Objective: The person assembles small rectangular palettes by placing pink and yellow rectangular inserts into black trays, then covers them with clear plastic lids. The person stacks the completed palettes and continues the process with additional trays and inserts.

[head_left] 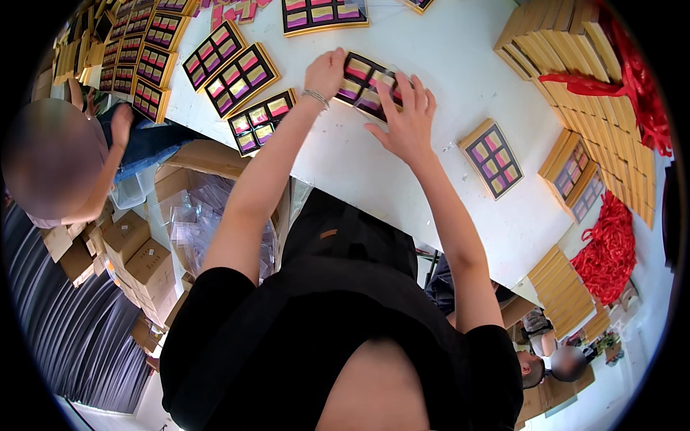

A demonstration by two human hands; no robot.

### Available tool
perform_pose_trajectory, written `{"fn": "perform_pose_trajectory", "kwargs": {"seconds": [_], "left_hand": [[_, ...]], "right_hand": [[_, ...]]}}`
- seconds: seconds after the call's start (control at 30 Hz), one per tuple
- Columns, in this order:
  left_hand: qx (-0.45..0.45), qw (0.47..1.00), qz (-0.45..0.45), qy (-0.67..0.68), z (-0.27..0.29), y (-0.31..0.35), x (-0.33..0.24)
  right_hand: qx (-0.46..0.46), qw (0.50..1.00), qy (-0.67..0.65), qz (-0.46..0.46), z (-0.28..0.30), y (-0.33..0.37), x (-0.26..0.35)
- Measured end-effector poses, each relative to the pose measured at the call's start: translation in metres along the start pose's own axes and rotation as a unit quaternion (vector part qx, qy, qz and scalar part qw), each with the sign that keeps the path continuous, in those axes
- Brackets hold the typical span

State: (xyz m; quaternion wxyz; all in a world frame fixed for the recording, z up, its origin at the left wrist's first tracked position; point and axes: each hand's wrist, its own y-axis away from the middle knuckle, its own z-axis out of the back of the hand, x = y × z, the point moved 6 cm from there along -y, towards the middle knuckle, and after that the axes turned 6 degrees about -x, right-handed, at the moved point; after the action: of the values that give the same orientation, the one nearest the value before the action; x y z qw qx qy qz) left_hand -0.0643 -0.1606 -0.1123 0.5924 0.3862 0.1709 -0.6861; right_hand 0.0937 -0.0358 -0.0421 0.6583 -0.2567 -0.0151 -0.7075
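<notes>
A gold-edged gift box (355, 69) lies on the white table before me. Its black tray has six compartments with pink, purple and gold pieces. At its left end my left hand (325, 75) is closed on the edge, with a bracelet at the wrist. My right hand (408, 122) spreads its fingers over the right part of the box, the fingertips hiding some pieces. A glint near them looks like clear plastic. Left of my hands are similar open boxes (242, 80), one of them (262, 121) near my left forearm. Apart to the right sits a paler-looking box (491, 158).
Stacked gold boxes (607, 122) and red ribbon (611, 248) line the right side. Rows of filled boxes (147, 65) cover the far left. Below the table edge, a carton (208, 156) holds clear plastic covers (208, 223). Another person (79, 158) is at left; others are lower right.
</notes>
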Motion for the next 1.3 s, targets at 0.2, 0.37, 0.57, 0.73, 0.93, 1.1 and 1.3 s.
{"fn": "perform_pose_trajectory", "kwargs": {"seconds": [0.2,0.37,0.57,0.73,0.93,1.1,1.3], "left_hand": [[0.012,0.999,0.007,0.052,-0.018,0.014,-0.009],[-0.032,0.998,0.027,0.046,-0.023,0.021,-0.003],[-0.036,0.989,0.046,0.138,-0.011,0.025,-0.027],[-0.012,0.992,0.025,0.126,-0.016,0.017,-0.007],[0.073,0.994,0.059,0.061,-0.026,0.019,-0.02],[0.006,0.999,0.005,0.037,-0.023,0.02,-0.024],[0.016,0.999,0.025,0.028,-0.027,0.013,-0.02]], "right_hand": [[0.057,0.996,0.027,0.06,-0.034,-0.036,-0.004],[0.079,0.992,0.033,0.091,-0.056,-0.039,0.001],[0.055,0.996,0.047,0.052,-0.037,-0.04,0.003],[0.062,0.997,0.038,0.017,-0.018,-0.018,-0.008],[0.062,0.996,0.036,0.051,-0.037,-0.029,-0.006],[0.072,0.996,0.014,0.057,-0.037,-0.034,-0.008],[0.108,0.993,0.035,0.026,-0.039,-0.043,-0.015]]}}
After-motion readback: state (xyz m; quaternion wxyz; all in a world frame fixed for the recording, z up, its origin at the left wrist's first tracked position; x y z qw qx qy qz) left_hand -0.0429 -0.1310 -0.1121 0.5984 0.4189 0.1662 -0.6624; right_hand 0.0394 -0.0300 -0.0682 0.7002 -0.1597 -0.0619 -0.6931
